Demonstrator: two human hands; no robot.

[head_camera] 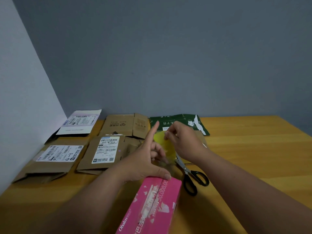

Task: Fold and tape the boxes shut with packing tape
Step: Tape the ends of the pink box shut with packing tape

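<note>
While lying flat, pink box (152, 205) runs lengthwise away—left hand (145, 159) thumb atop.

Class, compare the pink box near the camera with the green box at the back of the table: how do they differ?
The pink box is folded up into shape; the green box lies flat. The left hand rests its thumb on the pink box; nothing touches the green one, whose surface is torn. Both bear printed lettering.

From my feed, the pink box (152, 205) runs off the bottom edge. My left hand (148, 159) and right hand (184, 141) blur together over the yellow tape roll (164, 144), mostly hidden. Scissors (190, 174) blade tips vanish beneath it.
</note>
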